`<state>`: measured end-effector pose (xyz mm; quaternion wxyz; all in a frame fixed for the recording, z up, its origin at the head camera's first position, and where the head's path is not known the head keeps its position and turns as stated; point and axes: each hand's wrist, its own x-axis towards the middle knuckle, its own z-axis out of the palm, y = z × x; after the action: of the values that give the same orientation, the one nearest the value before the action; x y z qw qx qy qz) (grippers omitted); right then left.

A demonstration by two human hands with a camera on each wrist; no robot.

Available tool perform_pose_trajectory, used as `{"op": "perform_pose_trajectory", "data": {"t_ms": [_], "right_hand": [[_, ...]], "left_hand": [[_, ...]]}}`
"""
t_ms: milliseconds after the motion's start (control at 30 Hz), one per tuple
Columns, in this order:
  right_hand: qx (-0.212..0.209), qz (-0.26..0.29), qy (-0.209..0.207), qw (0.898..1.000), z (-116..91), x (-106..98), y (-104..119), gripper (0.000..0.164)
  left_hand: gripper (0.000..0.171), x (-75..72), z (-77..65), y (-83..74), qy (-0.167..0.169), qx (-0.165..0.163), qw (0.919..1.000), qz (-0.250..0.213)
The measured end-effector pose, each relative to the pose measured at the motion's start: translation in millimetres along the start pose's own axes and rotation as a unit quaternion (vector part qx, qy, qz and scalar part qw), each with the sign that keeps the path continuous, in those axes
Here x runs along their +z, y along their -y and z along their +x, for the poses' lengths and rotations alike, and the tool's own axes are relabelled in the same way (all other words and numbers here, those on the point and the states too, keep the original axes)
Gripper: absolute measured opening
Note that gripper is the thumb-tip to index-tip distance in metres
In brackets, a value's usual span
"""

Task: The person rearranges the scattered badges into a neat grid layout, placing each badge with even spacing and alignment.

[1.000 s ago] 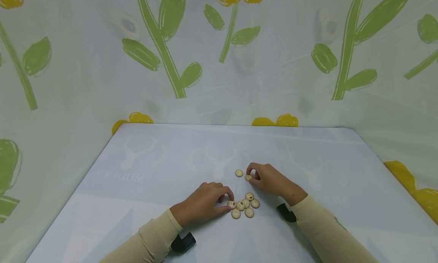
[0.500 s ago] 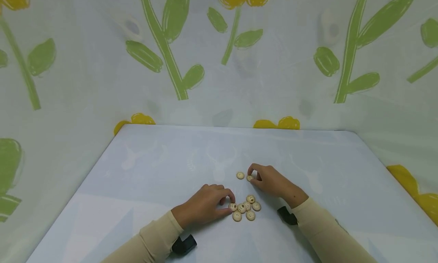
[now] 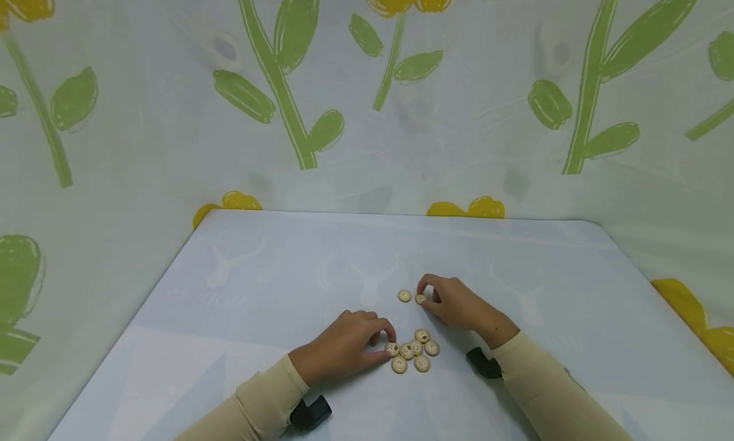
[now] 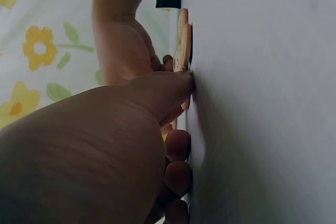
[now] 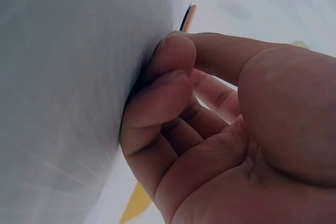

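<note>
Discs (image 3: 422, 363) lying on the counter (image 3: 275, 288) look light, stiff and slick, best taken by opposite rims, as the left hand (image 3: 346, 343) pinches one and the right hand (image 3: 457, 303) another farther out.

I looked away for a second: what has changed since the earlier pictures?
The right hand has nudged its pinched disc slightly forward, now nearly level with the free disc beside it. Nothing was newly taken or released. The left hand still pinches an edge disc, and the cluster looks unmoved.
</note>
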<state>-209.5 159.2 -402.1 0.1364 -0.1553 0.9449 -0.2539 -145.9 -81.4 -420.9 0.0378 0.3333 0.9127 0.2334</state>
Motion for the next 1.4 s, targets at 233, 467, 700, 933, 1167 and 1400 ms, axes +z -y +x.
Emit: {"op": "perform_pose_trajectory", "data": {"t_ms": [233,467,700,933,1167,1400], "right_hand": [[0.008,0.005,0.007,1.000,-1,-2,1,0.016],[0.010,0.010,0.011,1.000,0,-3,2,0.015],[-0.007,0.008,0.011,1.000,1,-3,0,0.025],[-0.020,0.015,0.011,1.000,-4,-3,0,0.029],[-0.051,0.031,0.031,0.998,-9,-7,-2,0.020],[-0.113,0.054,0.082,0.989,-13,-12,-6,0.014]], "left_hand": [[0.017,-0.1,0.2,-0.4,0.002,0.004,1.0000,0.000],[0.017,-1.6,0.3,-1.6,0.000,0.005,1.0000,0.002],[0.017,-2.8,0.2,-1.7,0.000,0.004,1.0000,0.000],[0.018,-3.0,0.4,-1.8,0.011,-0.007,0.9999,-0.002],[0.018,-1.7,1.0,-0.6,0.018,-0.009,0.9998,-0.001],[0.017,-2.0,0.1,0.4,0.015,-0.009,0.9998,-0.001]]}}
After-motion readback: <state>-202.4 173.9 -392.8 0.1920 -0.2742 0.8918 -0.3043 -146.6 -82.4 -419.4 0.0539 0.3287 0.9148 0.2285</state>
